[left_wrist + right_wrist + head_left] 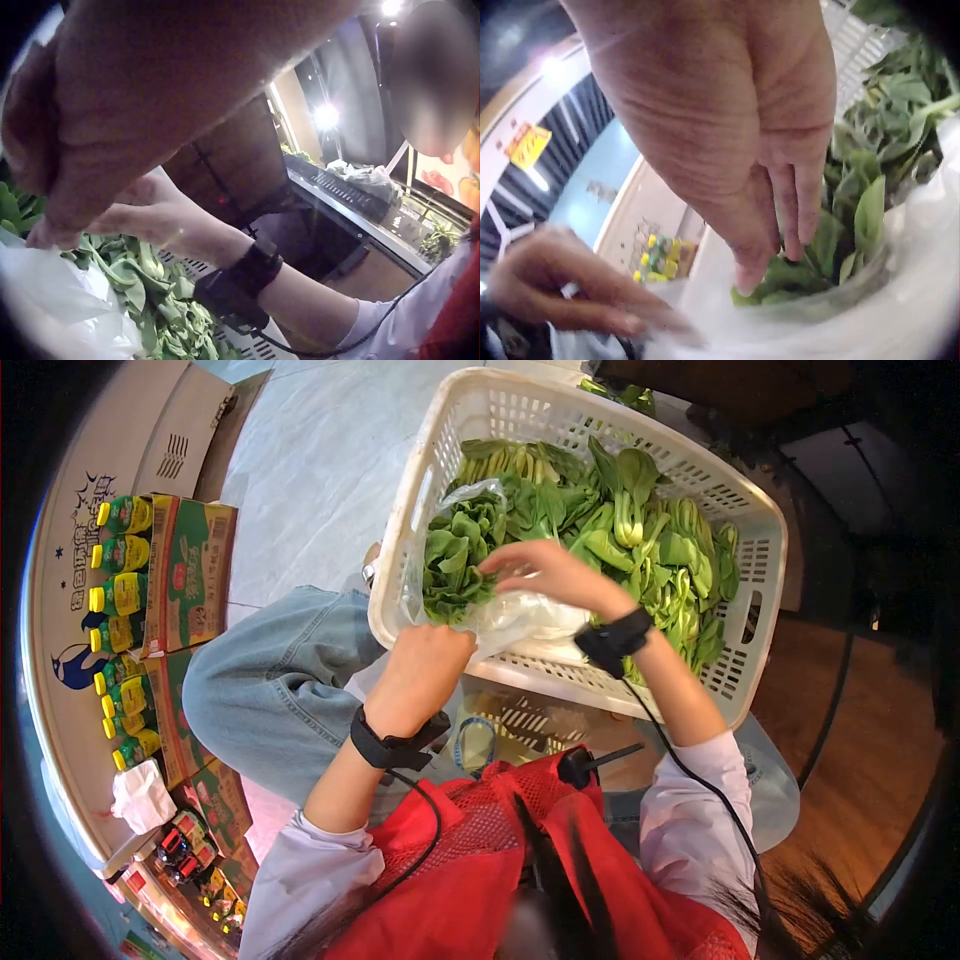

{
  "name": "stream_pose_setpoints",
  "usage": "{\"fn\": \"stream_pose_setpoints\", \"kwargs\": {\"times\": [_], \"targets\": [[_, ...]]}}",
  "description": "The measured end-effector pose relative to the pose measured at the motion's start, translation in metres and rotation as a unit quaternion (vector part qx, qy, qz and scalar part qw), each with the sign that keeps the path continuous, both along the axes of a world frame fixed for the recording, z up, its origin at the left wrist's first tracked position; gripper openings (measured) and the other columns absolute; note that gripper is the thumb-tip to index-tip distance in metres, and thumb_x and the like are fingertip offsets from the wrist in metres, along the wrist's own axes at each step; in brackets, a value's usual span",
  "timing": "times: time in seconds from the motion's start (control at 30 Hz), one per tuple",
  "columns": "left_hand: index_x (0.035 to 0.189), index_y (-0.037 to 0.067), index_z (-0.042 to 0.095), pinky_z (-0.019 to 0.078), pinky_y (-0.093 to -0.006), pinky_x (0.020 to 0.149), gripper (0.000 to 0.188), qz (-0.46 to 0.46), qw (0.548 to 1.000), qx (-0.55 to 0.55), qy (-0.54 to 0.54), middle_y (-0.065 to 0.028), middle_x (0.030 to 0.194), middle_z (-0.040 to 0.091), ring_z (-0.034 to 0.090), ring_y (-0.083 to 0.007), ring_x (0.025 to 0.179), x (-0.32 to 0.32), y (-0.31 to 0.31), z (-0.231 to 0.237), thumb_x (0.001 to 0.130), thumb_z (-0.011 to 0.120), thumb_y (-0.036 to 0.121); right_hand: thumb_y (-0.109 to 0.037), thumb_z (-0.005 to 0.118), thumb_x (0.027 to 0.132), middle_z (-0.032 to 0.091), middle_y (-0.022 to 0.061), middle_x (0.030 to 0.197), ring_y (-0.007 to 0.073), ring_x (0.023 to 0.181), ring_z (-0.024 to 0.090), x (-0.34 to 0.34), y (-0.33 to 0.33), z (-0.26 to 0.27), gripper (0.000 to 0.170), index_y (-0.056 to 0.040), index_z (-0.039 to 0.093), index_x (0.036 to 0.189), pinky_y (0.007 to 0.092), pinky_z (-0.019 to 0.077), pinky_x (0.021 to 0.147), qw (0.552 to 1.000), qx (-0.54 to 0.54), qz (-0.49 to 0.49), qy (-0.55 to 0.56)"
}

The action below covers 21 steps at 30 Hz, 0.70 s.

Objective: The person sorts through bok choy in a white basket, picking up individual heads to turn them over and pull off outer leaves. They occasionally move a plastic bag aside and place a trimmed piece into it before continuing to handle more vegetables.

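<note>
My left hand (425, 665) pinches the near edge of a clear plastic bag (500, 625) at the front left of a white basket (400, 545). Inside the bag sits a bunch of dark leafy greens (458, 560). Over the bag's mouth reaches my right hand (550, 575), its fingers extended and lightly bent. In the right wrist view, the right fingertips (746, 279) are right at the leaves (832, 247). Loose bok choy (630, 500) fills the basket to the right and behind the bag.
The basket stands close in front of the person's knees. On the left, yellow-capped bottles (125, 595) line up beside printed cardboard boxes (190, 585). A white tissue-like bundle (143, 797) lies below them. Brown wooden panels (830, 750) are at the right. Cables run from both wrist cameras.
</note>
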<state>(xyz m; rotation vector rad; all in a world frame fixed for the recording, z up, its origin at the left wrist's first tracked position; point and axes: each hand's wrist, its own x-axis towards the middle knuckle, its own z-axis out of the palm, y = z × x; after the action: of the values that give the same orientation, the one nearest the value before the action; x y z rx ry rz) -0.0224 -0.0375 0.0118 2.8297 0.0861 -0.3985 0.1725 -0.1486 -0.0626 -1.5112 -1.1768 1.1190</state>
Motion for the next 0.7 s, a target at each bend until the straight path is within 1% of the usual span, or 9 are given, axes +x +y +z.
{"fn": "stream_pose_setpoints", "kwargs": {"times": [0.07, 0.13, 0.2, 0.27, 0.37, 0.4, 0.47, 0.57, 0.7], "targets": [[0.075, 0.006, 0.060, 0.0481, -0.0419, 0.058, 0.013, 0.001, 1.000, -0.012, 0.011, -0.0151, 0.067, 0.059, 0.061, -0.0328, 0.066, 0.001, -0.001, 0.002, 0.082, 0.052, 0.014, -0.012, 0.062, 0.085, 0.066, 0.0063, 0.098, 0.0151, 0.086, 0.063, 0.034, -0.036, -0.001, 0.022, -0.0028, 0.063, 0.105, 0.0297, 0.0510, 0.077, 0.991, -0.062, -0.085, -0.088], [0.079, 0.005, 0.059, 0.0482, -0.0416, 0.064, 0.012, 0.008, 0.999, -0.036, 0.010, -0.0149, 0.076, 0.060, 0.061, -0.0319, 0.075, 0.003, -0.004, 0.005, 0.082, 0.053, 0.014, -0.013, 0.059, 0.088, 0.066, 0.0070, 0.095, 0.0139, 0.085, 0.063, 0.071, -0.081, -0.013, 0.019, -0.0025, 0.064, 0.103, 0.0274, 0.0516, 0.073, 0.960, -0.151, -0.205, -0.119], [0.086, 0.003, 0.058, 0.0473, -0.0407, 0.071, 0.011, 0.032, 0.998, -0.053, -0.015, -0.0141, 0.088, 0.059, 0.058, -0.0310, 0.086, 0.008, -0.009, 0.016, 0.082, 0.055, 0.012, -0.014, 0.061, 0.085, 0.066, 0.0108, 0.091, 0.0193, 0.075, 0.064, 0.097, -0.114, -0.013, 0.018, -0.0013, 0.065, 0.097, 0.0308, 0.0509, 0.065, 0.906, -0.182, -0.361, -0.125], [0.093, 0.003, 0.058, 0.0466, -0.0398, 0.076, 0.014, 0.049, 0.995, -0.071, -0.057, -0.0134, 0.096, 0.057, 0.055, -0.0305, 0.093, 0.013, -0.012, 0.022, 0.082, 0.056, 0.010, -0.014, 0.061, 0.084, 0.066, 0.0132, 0.079, 0.0216, 0.065, 0.064, 0.114, -0.144, -0.019, 0.017, 0.0022, 0.065, 0.090, 0.0313, 0.0504, 0.058, 0.849, -0.210, -0.441, -0.202], [0.104, 0.003, 0.058, 0.0455, -0.0388, 0.081, 0.023, 0.056, 0.987, -0.089, -0.118, -0.0131, 0.100, 0.055, 0.053, -0.0310, 0.095, 0.017, -0.013, 0.026, 0.081, 0.057, 0.008, -0.014, 0.063, 0.083, 0.064, 0.0154, 0.069, 0.0237, 0.060, 0.063, 0.132, -0.194, -0.041, 0.020, 0.0057, 0.064, 0.080, 0.0329, 0.0508, 0.056, 0.757, -0.449, -0.308, -0.362], [0.103, 0.003, 0.058, 0.0454, -0.0389, 0.081, 0.022, 0.054, 0.987, -0.094, -0.119, -0.0129, 0.100, 0.055, 0.054, -0.0310, 0.095, 0.017, -0.014, 0.027, 0.082, 0.057, 0.008, -0.016, 0.063, 0.083, 0.064, 0.0164, 0.065, 0.0213, 0.057, 0.064, 0.125, -0.205, -0.042, 0.026, 0.0091, 0.064, 0.076, 0.0327, 0.0531, 0.055, 0.775, -0.475, -0.293, -0.298], [0.102, 0.003, 0.058, 0.0451, -0.0393, 0.081, 0.021, 0.049, 0.986, -0.104, -0.123, -0.0127, 0.101, 0.055, 0.054, -0.0310, 0.095, 0.017, -0.015, 0.028, 0.082, 0.056, 0.008, -0.018, 0.064, 0.082, 0.065, 0.0163, 0.064, 0.0212, 0.054, 0.064, 0.100, -0.214, -0.040, 0.028, 0.0086, 0.065, 0.073, 0.0319, 0.0534, 0.052, 0.792, -0.538, -0.231, -0.170], [0.100, 0.002, 0.059, 0.0448, -0.0395, 0.080, 0.018, 0.036, 0.985, -0.119, -0.118, -0.0121, 0.100, 0.055, 0.054, -0.0312, 0.094, 0.018, -0.021, 0.028, 0.084, 0.056, 0.008, -0.021, 0.064, 0.083, 0.064, 0.0144, 0.058, 0.0197, 0.051, 0.064, 0.064, -0.211, -0.028, 0.034, 0.0050, 0.065, 0.061, 0.0309, 0.0538, 0.051, 0.794, -0.545, -0.233, -0.136], [0.099, 0.001, 0.059, 0.0448, -0.0393, 0.080, 0.017, 0.020, 0.984, -0.122, -0.125, -0.0122, 0.098, 0.056, 0.054, -0.0306, 0.093, 0.018, -0.026, 0.028, 0.084, 0.055, 0.009, -0.021, 0.064, 0.081, 0.061, 0.0146, 0.053, 0.0204, 0.049, 0.063, 0.058, -0.225, -0.047, 0.034, 0.0042, 0.064, 0.059, 0.0319, 0.0530, 0.050, 0.791, -0.539, -0.249, -0.149]]}}
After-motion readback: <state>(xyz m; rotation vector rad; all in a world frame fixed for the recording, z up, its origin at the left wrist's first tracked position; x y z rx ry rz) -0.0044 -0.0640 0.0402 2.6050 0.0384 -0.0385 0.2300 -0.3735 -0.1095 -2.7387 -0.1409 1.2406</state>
